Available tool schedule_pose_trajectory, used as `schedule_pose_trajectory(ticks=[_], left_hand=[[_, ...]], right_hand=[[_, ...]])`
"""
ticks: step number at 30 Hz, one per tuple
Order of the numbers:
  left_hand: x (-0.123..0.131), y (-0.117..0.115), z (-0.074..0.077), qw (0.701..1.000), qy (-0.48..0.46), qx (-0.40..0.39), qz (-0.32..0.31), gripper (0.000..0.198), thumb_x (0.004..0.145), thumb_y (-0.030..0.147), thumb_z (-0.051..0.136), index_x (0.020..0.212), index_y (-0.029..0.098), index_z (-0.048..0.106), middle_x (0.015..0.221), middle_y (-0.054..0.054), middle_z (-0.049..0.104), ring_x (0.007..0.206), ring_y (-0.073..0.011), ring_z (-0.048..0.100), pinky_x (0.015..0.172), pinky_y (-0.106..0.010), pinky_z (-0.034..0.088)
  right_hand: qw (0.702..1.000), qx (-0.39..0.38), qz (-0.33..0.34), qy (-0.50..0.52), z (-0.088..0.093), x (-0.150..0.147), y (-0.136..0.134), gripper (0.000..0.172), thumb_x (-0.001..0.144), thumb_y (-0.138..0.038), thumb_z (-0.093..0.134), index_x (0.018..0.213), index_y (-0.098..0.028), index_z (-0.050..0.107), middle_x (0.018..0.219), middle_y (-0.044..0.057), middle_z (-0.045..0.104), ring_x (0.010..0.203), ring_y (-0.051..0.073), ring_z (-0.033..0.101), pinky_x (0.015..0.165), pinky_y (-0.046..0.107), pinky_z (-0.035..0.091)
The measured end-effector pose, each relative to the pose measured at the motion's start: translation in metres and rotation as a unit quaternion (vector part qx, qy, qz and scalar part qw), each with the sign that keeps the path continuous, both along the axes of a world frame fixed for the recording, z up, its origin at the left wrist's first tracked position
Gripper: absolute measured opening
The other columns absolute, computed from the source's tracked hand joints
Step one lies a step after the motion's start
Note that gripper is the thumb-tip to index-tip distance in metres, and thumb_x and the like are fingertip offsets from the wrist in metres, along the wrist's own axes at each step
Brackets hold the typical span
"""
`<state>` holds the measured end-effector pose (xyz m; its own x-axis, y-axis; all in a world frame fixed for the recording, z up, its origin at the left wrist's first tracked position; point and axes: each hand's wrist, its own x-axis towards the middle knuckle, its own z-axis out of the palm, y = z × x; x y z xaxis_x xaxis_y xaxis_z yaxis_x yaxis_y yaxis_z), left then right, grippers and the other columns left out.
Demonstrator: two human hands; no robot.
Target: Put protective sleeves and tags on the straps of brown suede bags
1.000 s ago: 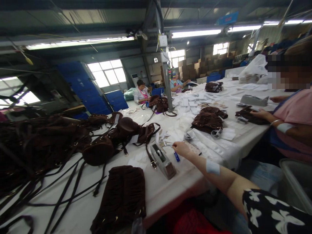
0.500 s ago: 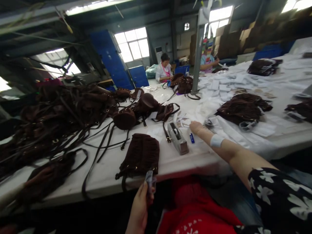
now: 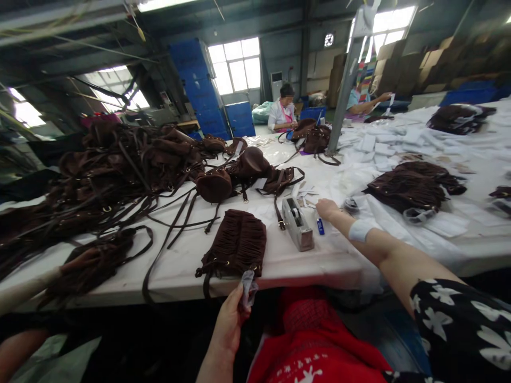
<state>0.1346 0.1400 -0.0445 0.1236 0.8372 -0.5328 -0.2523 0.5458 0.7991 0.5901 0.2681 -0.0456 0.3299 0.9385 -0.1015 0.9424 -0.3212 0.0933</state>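
Note:
My left hand (image 3: 230,315) is closed, thumb and fingers pinching a crumpled piece of clear plastic (image 3: 248,288) at the table's front edge. Just above it, touching or nearly touching the plastic, lies a dark brown fringed bag (image 3: 238,243) with small brass rings and a strap hanging off the edge. My right hand (image 3: 327,209) reaches across the table with its fingers curled, beside small paper tags (image 3: 306,197). Whatever its fingertips hold is hidden. Left of that hand stands a grey tape dispenser (image 3: 298,227), and a small blue item (image 3: 320,226) lies between them.
Brown bags with long straps form a heap (image 3: 131,165) on the left. A co-worker's hand (image 3: 82,261) rests on a bag there. Plastic-wrapped bags (image 3: 411,186) and white packets (image 3: 383,143) cover the right side. A metal post (image 3: 344,96) rises from the table; two people sit beyond.
The view has turned a little to the left. My left hand still grips the plastic, which now hangs more loosely over the fingers. My right hand stays by the tags.

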Motion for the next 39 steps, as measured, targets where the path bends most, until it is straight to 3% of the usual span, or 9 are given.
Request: schedule_pose_trajectory(ticks=[8, 13, 20, 24, 27, 29, 33, 36, 39], left_hand=[[-0.008, -0.002, -0.007, 1.000, 0.026, 0.009, -0.002, 0.047, 0.057, 0.050, 0.082, 0.087, 0.016, 0.071, 0.069, -0.001, 0.066, 0.050, -0.0076, 0.049, 0.046, -0.019, 0.036], [-0.008, -0.001, -0.008, 1.000, 0.017, -0.004, 0.000, 0.047, 0.054, 0.046, 0.085, 0.087, 0.017, 0.071, 0.072, -0.001, 0.068, 0.053, -0.0081, 0.052, 0.046, -0.018, 0.038], [-0.006, -0.002, -0.003, 1.000, 0.003, -0.003, 0.005, 0.044, 0.058, 0.043, 0.083, 0.092, 0.018, 0.071, 0.077, -0.001, 0.071, 0.051, -0.0072, 0.051, 0.045, -0.017, 0.037], [-0.006, -0.002, -0.004, 1.000, -0.004, 0.002, 0.002, 0.044, 0.060, 0.043, 0.083, 0.093, 0.016, 0.071, 0.077, -0.003, 0.071, 0.051, -0.0083, 0.053, 0.045, -0.018, 0.037], [-0.005, -0.002, -0.004, 1.000, -0.027, 0.002, 0.002, 0.044, 0.061, 0.043, 0.082, 0.094, 0.015, 0.071, 0.079, -0.005, 0.072, 0.051, -0.0080, 0.054, 0.045, -0.018, 0.038], [-0.003, -0.002, -0.003, 0.999, -0.044, 0.003, 0.004, 0.043, 0.062, 0.043, 0.082, 0.091, 0.014, 0.070, 0.080, -0.005, 0.072, 0.050, -0.0075, 0.054, 0.045, -0.018, 0.038], [0.002, -0.002, -0.002, 0.998, -0.067, 0.003, 0.008, 0.038, 0.062, 0.044, 0.080, 0.077, 0.012, 0.066, 0.078, -0.006, 0.071, 0.048, -0.0077, 0.055, 0.044, -0.019, 0.041], [0.003, -0.003, -0.001, 0.997, -0.072, 0.002, 0.008, 0.036, 0.066, 0.043, 0.078, 0.079, 0.012, 0.065, 0.078, -0.006, 0.071, 0.048, -0.0078, 0.056, 0.044, -0.019, 0.041], [0.004, -0.004, 0.001, 0.997, -0.072, 0.008, 0.008, 0.035, 0.068, 0.042, 0.076, 0.083, 0.012, 0.065, 0.078, -0.005, 0.070, 0.049, -0.0076, 0.056, 0.044, -0.019, 0.042]], right_hand=[[0.992, 0.094, -0.068, 0.058, 0.021, 0.004, 0.000, 0.029, 0.094, -0.028, 0.049, 0.109, -0.011, 0.067, 0.115, 0.016, 0.063, 0.108, 0.023, 0.058, 0.089, 0.033, 0.045], [0.978, 0.127, -0.095, 0.133, 0.041, 0.014, -0.010, 0.035, 0.093, -0.036, 0.045, 0.112, -0.020, 0.069, 0.105, 0.007, 0.071, 0.093, 0.017, 0.064, 0.072, 0.020, 0.043], [0.969, 0.127, -0.111, 0.179, 0.053, 0.012, -0.034, 0.019, 0.075, -0.032, 0.067, 0.085, -0.018, 0.076, 0.081, 0.007, 0.073, 0.076, 0.017, 0.065, 0.065, 0.022, 0.042], [0.959, 0.191, -0.112, 0.180, 0.070, -0.001, -0.050, 0.025, 0.086, -0.027, 0.053, 0.100, -0.017, 0.072, 0.097, 0.010, 0.072, 0.084, 0.018, 0.064, 0.069, 0.022, 0.044], [0.923, 0.267, -0.075, 0.265, 0.078, -0.041, -0.072, 0.039, 0.095, -0.035, 0.035, 0.121, -0.017, 0.058, 0.099, 0.009, 0.069, 0.069, 0.013, 0.062, 0.059, 0.021, 0.044], [0.859, 0.287, -0.019, 0.423, 0.076, -0.084, -0.093, 0.042, 0.094, -0.043, 0.037, 0.119, -0.015, 0.055, 0.079, 0.005, 0.067, 0.046, 0.010, 0.051, 0.044, 0.020, 0.038], [0.763, 0.130, 0.083, 0.628, 0.053, -0.180, -0.140, 0.029, 0.086, -0.044, 0.052, 0.091, -0.017, 0.059, 0.051, -0.005, 0.053, 0.038, 0.008, 0.041, 0.039, 0.019, 0.030], [0.750, 0.029, 0.091, 0.654, 0.028, -0.229, -0.159, 0.021, 0.082, -0.038, 0.055, 0.076, -0.018, 0.057, 0.046, -0.005, 0.051, 0.040, 0.009, 0.045, 0.041, 0.019, 0.031], [0.768, -0.021, 0.086, 0.634, 0.008, -0.252, -0.160, 0.016, 0.079, -0.031, 0.057, 0.072, -0.017, 0.058, 0.047, -0.004, 0.055, 0.042, 0.010, 0.050, 0.041, 0.019, 0.032]])
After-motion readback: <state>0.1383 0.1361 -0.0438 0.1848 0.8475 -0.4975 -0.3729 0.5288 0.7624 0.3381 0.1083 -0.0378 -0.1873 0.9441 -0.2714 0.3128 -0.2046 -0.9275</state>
